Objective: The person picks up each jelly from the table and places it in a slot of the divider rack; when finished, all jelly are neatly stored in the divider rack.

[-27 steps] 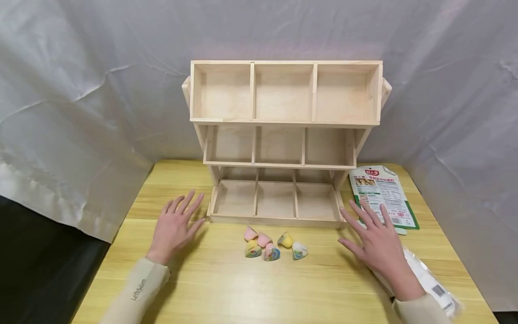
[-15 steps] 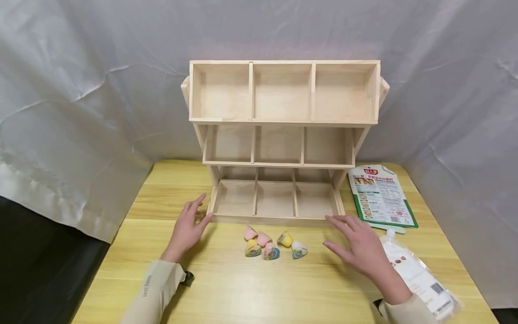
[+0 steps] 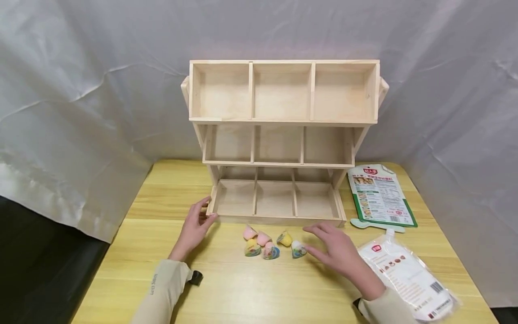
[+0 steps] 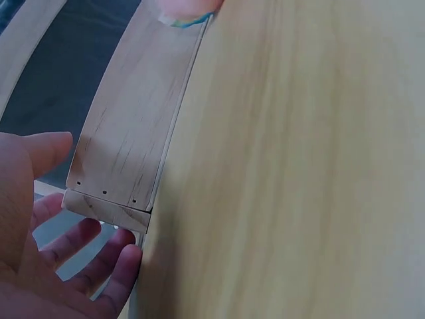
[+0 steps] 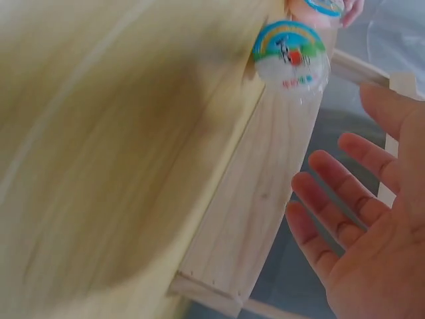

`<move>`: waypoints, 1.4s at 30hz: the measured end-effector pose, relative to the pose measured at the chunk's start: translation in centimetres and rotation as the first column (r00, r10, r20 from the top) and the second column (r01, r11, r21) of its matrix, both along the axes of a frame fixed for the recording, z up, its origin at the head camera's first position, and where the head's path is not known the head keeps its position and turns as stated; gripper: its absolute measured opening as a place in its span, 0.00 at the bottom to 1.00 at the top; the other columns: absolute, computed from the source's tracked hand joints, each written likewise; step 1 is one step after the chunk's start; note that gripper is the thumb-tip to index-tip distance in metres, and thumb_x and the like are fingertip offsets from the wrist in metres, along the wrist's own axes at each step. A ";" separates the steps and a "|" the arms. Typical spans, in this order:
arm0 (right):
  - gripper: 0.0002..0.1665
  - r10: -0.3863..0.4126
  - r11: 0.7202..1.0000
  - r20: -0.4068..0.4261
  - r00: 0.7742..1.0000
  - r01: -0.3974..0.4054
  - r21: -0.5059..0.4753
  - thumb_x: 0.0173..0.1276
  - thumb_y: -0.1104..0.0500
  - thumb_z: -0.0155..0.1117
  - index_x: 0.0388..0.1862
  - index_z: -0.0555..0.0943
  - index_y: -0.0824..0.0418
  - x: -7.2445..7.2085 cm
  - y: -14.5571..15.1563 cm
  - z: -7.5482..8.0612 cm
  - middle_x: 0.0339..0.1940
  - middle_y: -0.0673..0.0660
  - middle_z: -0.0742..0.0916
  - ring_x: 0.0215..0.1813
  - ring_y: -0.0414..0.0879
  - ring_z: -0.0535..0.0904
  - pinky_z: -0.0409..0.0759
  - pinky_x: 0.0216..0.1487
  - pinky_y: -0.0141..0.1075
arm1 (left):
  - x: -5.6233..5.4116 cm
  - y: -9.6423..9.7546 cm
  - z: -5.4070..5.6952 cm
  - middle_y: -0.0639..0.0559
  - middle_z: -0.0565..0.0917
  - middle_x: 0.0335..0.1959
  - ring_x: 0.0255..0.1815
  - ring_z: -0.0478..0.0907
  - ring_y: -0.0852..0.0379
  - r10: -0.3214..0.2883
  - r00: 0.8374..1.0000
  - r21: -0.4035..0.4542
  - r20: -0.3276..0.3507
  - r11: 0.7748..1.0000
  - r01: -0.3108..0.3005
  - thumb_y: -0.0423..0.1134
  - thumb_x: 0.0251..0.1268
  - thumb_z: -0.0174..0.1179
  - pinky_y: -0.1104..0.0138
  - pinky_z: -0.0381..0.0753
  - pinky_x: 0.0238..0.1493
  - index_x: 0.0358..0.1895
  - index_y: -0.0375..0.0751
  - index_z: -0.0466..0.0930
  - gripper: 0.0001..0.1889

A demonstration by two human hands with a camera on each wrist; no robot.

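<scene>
A three-tier wooden rack (image 3: 283,220) with divided compartments stands at the back of the table. In front of it lie several small jelly cups: pink cups (image 3: 264,239), yellow cups (image 3: 252,248) and a white cup (image 3: 298,249), whose printed lid shows in the right wrist view. My left hand (image 3: 194,231) is at the rack's lower left corner, thumb and loosely bent fingers spread around the board's end (image 4: 109,209); whether they touch it is unclear. My right hand (image 3: 337,249), fingers extended and apart, is just right of the white cup and holds nothing.
To the right lie a green-edged printed packet (image 3: 382,195), a pale spoon (image 3: 376,225) partly under it, and a white spouted pouch (image 3: 408,276). Grey cloth (image 3: 81,112) hangs around the table (image 3: 251,292) at the back and sides.
My right hand has moved left from beside the rack's right corner to the white jelly cup, uncovering the spoon and pouch. My left hand has shifted right to the rack's left corner.
</scene>
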State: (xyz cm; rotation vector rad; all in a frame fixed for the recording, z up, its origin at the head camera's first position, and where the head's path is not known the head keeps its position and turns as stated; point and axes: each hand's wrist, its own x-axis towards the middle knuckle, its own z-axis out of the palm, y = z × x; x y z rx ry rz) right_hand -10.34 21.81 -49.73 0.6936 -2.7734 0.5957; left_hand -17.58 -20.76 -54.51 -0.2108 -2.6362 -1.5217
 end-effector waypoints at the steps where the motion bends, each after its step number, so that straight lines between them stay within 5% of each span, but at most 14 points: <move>1: 0.28 0.008 1.000 0.011 1.000 -0.008 -0.001 0.64 0.45 0.77 0.61 0.84 0.52 -0.1 -0.3 -0.1 0.54 0.52 0.87 0.55 0.52 0.84 0.83 0.54 0.53 | 0.0 0.0 0.0 0.34 0.72 0.64 0.55 0.81 0.39 0.003 1.000 0.006 0.004 1.000 -0.003 0.40 0.74 0.65 0.57 0.82 0.55 0.78 0.42 0.63 0.34; 9: 0.26 0.023 0.999 0.111 0.994 -0.027 0.035 0.64 0.47 0.76 0.60 0.85 0.52 -0.3 -2.0 -0.9 0.51 0.49 0.86 0.52 0.48 0.84 0.84 0.50 0.47 | 0.2 0.4 -0.5 0.35 0.71 0.65 0.56 0.79 0.41 0.016 0.999 0.047 0.048 0.999 -0.018 0.39 0.75 0.63 0.66 0.79 0.53 0.79 0.43 0.63 0.33; 25: 0.22 0.031 0.996 0.193 0.981 -0.045 0.070 0.64 0.46 0.77 0.54 0.85 0.53 -0.8 -3.3 -1.6 0.46 0.46 0.86 0.45 0.41 0.81 0.81 0.43 0.40 | 0.0 0.4 -0.6 0.38 0.72 0.68 0.62 0.78 0.42 0.027 0.992 0.083 0.124 0.996 -0.037 0.45 0.76 0.62 0.63 0.76 0.58 0.80 0.50 0.63 0.33; 28: 0.22 0.031 0.997 0.198 0.980 -0.044 0.066 0.64 0.47 0.77 0.53 0.85 0.52 -0.9 -3.3 -1.6 0.45 0.45 0.86 0.43 0.39 0.80 0.79 0.41 0.38 | 0.5 0.8 0.9 0.34 0.74 0.67 0.61 0.77 0.41 0.030 0.989 0.080 0.148 0.996 -0.042 0.42 0.77 0.61 0.62 0.76 0.59 0.80 0.45 0.62 0.33; 31: 0.21 0.031 0.997 0.205 0.978 -0.044 0.061 0.64 0.48 0.78 0.53 0.85 0.52 -0.9 -3.3 -1.6 0.44 0.45 0.87 0.43 0.39 0.80 0.79 0.41 0.37 | 0.5 0.9 0.9 0.35 0.76 0.66 0.61 0.78 0.42 0.032 0.988 0.082 0.151 0.996 -0.045 0.43 0.77 0.61 0.60 0.76 0.59 0.80 0.46 0.62 0.33; 35: 0.20 0.027 0.998 0.216 0.976 -0.040 0.057 0.64 0.48 0.78 0.52 0.85 0.51 -0.9 -3.4 -1.7 0.44 0.44 0.86 0.42 0.38 0.80 0.78 0.40 0.37 | -0.1 0.4 -0.6 0.39 0.77 0.65 0.59 0.78 0.45 0.034 0.990 0.077 0.139 0.996 -0.045 0.48 0.76 0.62 0.59 0.77 0.60 0.79 0.54 0.63 0.32; 42: 0.19 0.022 0.998 0.227 0.974 -0.033 0.048 0.64 0.48 0.78 0.51 0.85 0.51 -0.8 -3.4 -1.9 0.43 0.43 0.86 0.41 0.37 0.78 0.78 0.40 0.35 | 0.0 0.3 -0.7 0.39 0.78 0.64 0.58 0.79 0.45 0.030 0.990 0.073 0.141 0.996 -0.041 0.48 0.76 0.62 0.56 0.77 0.60 0.79 0.56 0.63 0.32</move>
